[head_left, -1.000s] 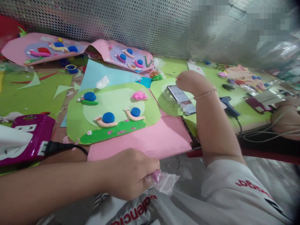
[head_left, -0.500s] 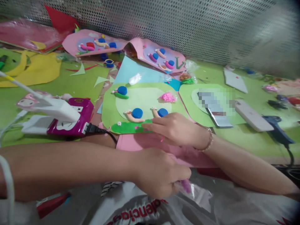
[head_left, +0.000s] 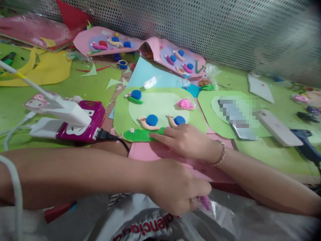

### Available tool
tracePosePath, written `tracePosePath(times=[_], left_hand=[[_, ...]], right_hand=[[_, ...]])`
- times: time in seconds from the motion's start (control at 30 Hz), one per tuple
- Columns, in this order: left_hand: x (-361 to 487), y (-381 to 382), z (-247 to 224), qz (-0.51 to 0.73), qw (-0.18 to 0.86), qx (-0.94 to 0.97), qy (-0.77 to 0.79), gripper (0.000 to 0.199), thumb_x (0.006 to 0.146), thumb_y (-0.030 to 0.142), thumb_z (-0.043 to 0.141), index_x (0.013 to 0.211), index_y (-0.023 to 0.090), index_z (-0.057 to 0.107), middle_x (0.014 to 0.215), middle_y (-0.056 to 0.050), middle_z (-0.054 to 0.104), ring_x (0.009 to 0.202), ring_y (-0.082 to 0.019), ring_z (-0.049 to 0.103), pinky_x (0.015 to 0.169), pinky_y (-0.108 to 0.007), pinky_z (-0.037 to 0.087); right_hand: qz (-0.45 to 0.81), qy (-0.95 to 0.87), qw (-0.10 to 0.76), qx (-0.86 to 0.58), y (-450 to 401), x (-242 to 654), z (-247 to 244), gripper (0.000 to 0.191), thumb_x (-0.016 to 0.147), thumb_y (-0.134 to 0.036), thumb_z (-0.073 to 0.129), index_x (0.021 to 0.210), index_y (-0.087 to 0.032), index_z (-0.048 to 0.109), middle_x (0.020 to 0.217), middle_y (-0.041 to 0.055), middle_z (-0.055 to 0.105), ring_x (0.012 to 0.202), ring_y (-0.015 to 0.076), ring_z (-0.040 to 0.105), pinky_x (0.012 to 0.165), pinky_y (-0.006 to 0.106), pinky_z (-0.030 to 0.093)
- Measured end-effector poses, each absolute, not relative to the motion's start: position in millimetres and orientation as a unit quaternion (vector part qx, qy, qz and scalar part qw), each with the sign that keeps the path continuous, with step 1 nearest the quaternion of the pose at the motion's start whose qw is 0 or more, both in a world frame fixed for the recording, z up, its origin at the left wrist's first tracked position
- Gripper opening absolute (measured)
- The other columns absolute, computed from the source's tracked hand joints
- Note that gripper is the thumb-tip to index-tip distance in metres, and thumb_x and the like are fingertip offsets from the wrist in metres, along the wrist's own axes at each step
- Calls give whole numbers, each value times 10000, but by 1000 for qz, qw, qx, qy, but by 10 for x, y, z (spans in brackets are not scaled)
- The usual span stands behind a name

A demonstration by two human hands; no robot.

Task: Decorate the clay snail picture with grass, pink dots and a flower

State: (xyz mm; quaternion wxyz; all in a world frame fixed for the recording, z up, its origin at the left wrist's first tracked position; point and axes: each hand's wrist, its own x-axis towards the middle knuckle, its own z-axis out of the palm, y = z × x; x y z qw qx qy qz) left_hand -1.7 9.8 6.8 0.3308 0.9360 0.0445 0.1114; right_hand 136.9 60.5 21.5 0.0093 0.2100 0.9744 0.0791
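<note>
My right hand (head_left: 187,140) rests over the lower edge of a green paper card (head_left: 120,113). Its index fingertip touches a green clay strip (head_left: 136,135) beside a tiny pink dot. The other fingers are curled, with a bit of pink clay (head_left: 171,149) showing below them. On the card are clay snails with blue shells: one (head_left: 135,96) at upper left, one (head_left: 149,122) at lower middle, and another (head_left: 177,120) partly behind my right hand. Nearer my body, my left hand (head_left: 179,187) is closed around a clear plastic bag of purple clay (head_left: 206,202).
Pink clay (head_left: 186,104) in plastic lies on the card. Left stands a purple power strip (head_left: 81,129) with white chargers. To the right are a second green card (head_left: 209,115), a pale phone (head_left: 279,128) and a dark glue gun (head_left: 307,144). Behind, pink snail cards (head_left: 150,43) lean against perforated metal.
The view has shifted, so things sit further right. Against the card, my right index fingertip has slid a little left along the green strip. My left hand keeps hold of its bag.
</note>
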Motion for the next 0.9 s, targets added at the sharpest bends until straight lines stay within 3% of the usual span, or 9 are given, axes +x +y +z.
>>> tracePosePath(times=[0.37, 0.73, 0.9], left_hand=[[-18, 102, 64, 108, 326, 938, 44, 143, 831, 275, 429, 853, 164, 516, 627, -12, 566, 576, -146, 496, 472, -264, 307], [-20, 108, 92, 77, 328, 940, 50, 133, 810, 268, 425, 851, 177, 513, 637, -16, 564, 590, -161, 501, 461, -276, 288], [-13, 110, 73, 78, 331, 939, 47, 134, 811, 263, 412, 846, 177, 507, 620, -16, 551, 590, -162, 505, 463, -276, 298]], right_hand=[[163, 973, 8, 161, 588, 1404, 251, 349, 900, -115, 393, 1242, -130, 454, 695, 6, 581, 488, 90, 399, 487, 279, 142], [111, 975, -32, 193, 635, 1421, 161, 338, 926, -162, 336, 1227, -135, 485, 730, 28, 630, 517, 103, 438, 493, 280, 193], [96, 979, -2, 182, 625, 1414, 180, 368, 919, -159, 375, 1279, -148, 448, 725, 24, 618, 534, 106, 435, 503, 266, 198]])
